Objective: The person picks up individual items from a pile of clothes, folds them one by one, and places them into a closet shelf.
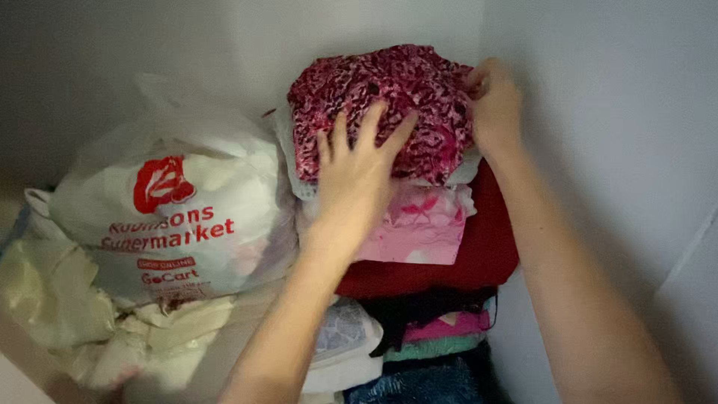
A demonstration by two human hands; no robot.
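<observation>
The left hand (357,168) lies flat with its fingers spread wide on the front face of a folded red-and-white patterned cloth (389,101), gripping nothing, its palm reaching down onto the pink-and-white folded cloth (422,224) just beneath. The right hand (493,108) is curled at the patterned cloth's upper right edge, its fingertips pinching the fabric there. That cloth sits at the very top of a tall stack of folded clothes, which runs down through the pink layer, a broad dark red fold (479,258), black and teal pieces and a blue one (419,385) at the bottom edge of the view. The stack's right side stands just beside the pale side wall (598,112), leaving only a narrow slot in which the right forearm fits. Behind, the back wall (149,45) closes the space. To the left, a full white plastic bag (179,217) with red print touches the stack's left edge, and cream-coloured cloth (67,307) is bunched beneath and in front of it. The open room is toward the viewer, in front of the stack, where both forearms come in.
</observation>
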